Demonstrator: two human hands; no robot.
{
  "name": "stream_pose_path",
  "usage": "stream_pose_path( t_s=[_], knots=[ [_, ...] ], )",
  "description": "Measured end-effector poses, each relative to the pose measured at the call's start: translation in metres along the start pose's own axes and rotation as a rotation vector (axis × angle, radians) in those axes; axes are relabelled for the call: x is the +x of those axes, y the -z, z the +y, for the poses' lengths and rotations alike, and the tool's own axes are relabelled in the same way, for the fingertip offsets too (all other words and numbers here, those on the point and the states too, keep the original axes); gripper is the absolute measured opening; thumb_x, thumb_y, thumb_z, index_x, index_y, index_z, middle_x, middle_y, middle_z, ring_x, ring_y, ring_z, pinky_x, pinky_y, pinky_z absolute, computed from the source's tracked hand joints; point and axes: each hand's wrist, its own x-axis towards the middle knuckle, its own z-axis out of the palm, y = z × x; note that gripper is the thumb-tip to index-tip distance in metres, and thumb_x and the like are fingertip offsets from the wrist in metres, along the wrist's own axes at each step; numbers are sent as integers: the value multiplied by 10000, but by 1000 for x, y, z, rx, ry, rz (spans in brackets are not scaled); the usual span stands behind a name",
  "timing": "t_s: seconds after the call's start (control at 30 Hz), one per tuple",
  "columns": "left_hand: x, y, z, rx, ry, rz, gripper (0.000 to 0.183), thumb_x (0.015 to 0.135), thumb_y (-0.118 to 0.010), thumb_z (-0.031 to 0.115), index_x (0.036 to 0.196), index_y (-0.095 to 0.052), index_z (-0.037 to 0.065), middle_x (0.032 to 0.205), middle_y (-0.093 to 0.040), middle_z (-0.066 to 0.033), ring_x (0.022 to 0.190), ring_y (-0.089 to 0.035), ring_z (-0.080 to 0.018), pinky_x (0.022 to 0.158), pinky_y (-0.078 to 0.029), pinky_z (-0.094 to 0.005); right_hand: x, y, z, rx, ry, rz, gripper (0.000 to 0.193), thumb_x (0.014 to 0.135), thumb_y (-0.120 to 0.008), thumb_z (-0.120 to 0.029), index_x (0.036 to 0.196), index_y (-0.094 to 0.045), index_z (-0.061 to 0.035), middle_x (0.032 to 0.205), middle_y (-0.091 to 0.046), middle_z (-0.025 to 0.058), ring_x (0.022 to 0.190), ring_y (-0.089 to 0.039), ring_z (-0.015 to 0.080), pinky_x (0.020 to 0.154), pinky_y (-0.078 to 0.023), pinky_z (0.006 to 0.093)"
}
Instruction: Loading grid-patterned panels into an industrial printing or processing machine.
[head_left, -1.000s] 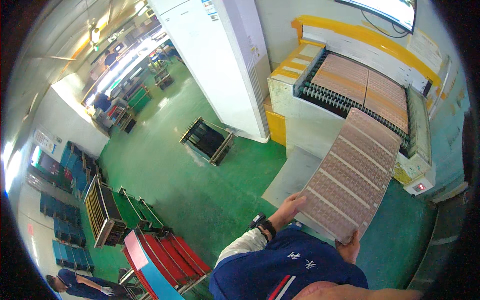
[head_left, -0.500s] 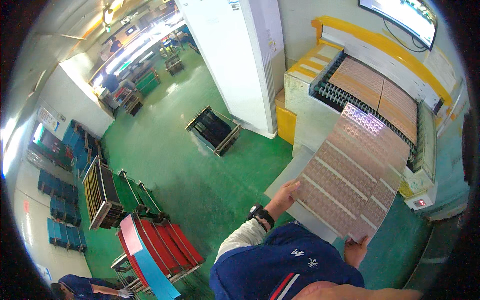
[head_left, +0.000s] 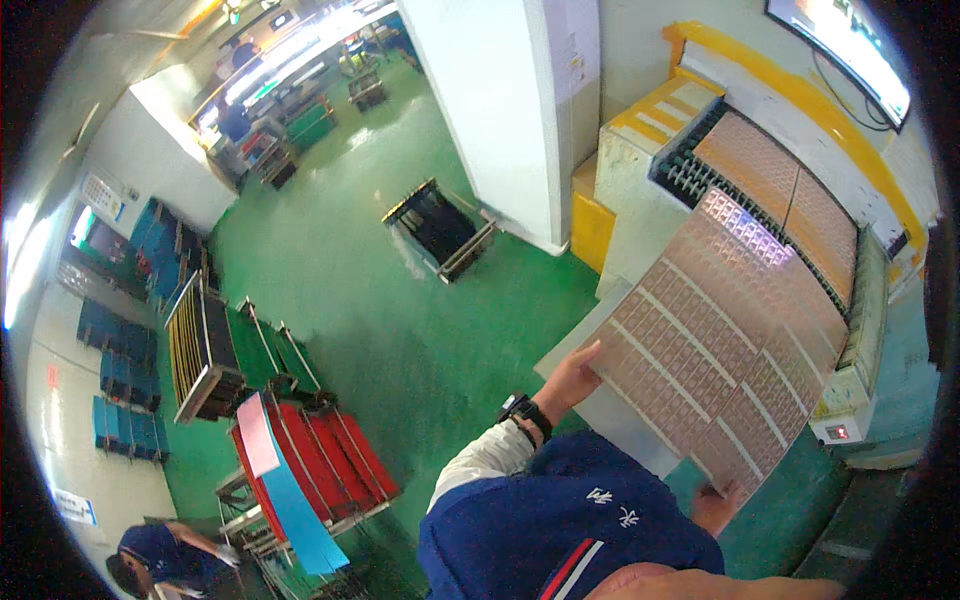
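Observation:
Both my hands hold a large copper-coloured circuit board panel (head_left: 690,345), printed with rows of small rectangular patterns and pale strips. It is tilted in front of me, its far edge shiny with reflected light. My left hand (head_left: 572,376) grips its left edge, thumb on top and fingers underneath. My right hand (head_left: 716,507) grips the near right corner, its fingers partly hidden by the panel. Below the panel, a plain pale grey sheet or surface (head_left: 605,412) shows along the left side; I cannot tell whether my left hand also holds it.
Beyond the panel stands a roller conveyor machine (head_left: 626,165) carrying two copper panels (head_left: 745,155). A white pillar (head_left: 490,120) rises left of it. Black rack (head_left: 435,230) on green floor. Red boards (head_left: 325,460) fill a rack at lower left, near a bending co-worker (head_left: 165,560).
The view has shifted, so the machine and pillar appear further right. The panel stays in both hands, slightly further right in the picture. The co-worker at lower left shows more fully.

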Motion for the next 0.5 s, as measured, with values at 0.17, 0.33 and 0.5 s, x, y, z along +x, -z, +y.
stream_pose_path(
  t_s=[0.17,0.33,0.5],
  knots=[
    [15,22,-19,-52,5,-152,340,902,-603,203,1189,-535,34,1137,-602,-51,1063,-569,-201,901,-452,-386,32,32,56,80,-250,-77,423,859,-643,-418,1135,-543,-114,1042,-572,60,894,-525,235,785,-411,384],
    [34,66,-56,-63,-14,-190,391,903,-606,186,1242,-494,25,1214,-571,-82,1098,-560,-214,939,-449,-376,21,-29,28,160,-442,222,437,856,-659,-396,1160,-547,-101,1037,-575,75,898,-537,218,784,-429,368],
    [6,46,-74,-19,82,-158,363,914,-594,206,1227,-510,41,1163,-586,-62,1057,-566,-209,896,-456,-370,30,21,44,-852,256,-41,330,896,-612,-298,1127,-567,-67,969,-635,100,823,-616,281,748,-512,345]
  ],
)
